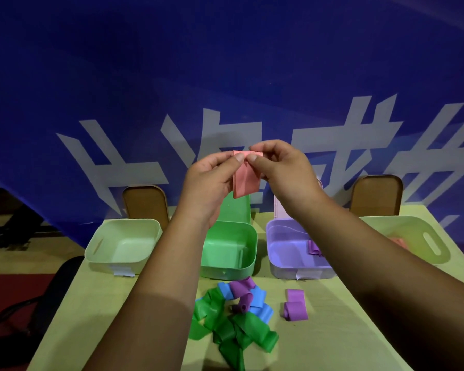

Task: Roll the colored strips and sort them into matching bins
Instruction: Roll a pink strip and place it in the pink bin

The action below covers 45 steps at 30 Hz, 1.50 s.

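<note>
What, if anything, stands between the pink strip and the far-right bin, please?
Nothing visible: the left hand and right hand pinch the pink strip in the air, and the far-right bin is open, its lid upright behind it.

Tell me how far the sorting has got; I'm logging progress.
Done: a purple roll lies in the purple bin, a pink piece in the far-right bin. In hand: left hand and right hand pinch a pink strip. Left: the pile of green, blue and purple strips and a lone purple strip.
</note>
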Tool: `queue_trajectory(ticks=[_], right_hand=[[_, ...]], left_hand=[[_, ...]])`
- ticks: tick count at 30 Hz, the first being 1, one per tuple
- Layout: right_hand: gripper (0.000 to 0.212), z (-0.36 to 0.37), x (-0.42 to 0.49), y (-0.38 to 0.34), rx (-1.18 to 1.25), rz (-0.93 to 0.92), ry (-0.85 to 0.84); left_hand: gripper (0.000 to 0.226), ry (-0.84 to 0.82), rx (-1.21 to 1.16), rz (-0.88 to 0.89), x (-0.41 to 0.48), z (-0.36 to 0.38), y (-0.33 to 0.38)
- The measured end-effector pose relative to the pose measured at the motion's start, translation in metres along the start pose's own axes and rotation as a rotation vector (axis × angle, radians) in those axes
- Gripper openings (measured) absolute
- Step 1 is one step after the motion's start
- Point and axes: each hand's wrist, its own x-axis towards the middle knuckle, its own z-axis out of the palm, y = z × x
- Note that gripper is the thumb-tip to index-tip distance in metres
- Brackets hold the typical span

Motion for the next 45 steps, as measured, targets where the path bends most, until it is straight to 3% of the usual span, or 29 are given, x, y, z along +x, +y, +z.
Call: queue_trajectory(ticks=[10,14,20,32,40,45], right_hand=[[0.014,0.001,-0.008,0.000,0.043,0.043,-0.033],[0.007,0.003,-0.013,-0.001,0.005,0.022,-0.013],[0.012,0.005,-0.020,-0.003,0.050,0.019,-0.016],[0.011,0.004,-0.026,-0.001,0.015,0.059,-0.019],[0.014,0.007,-0.023,-0.001,0.043,0.051,0.022],[0.016,0.008,-0.025,0.000,0.036,0.060,0.020]], left_hand=[[0.023,0.007,0.044,0.070,-0.005,-0.008,-0.001],[0.028,0.001,-0.003,0.034,-0.010,-0.007,0.000],[0.023,-0.033,-0.086,-0.047,-0.015,-0.008,-0.002],[0.027,-0.012,-0.027,0.009,-0.027,-0.009,0.007],[0.021,0.003,-0.181,-0.073,-0.021,-0.004,0.004],[0.028,-0.019,-0.258,-0.067,-0.020,-0.006,0.006]])
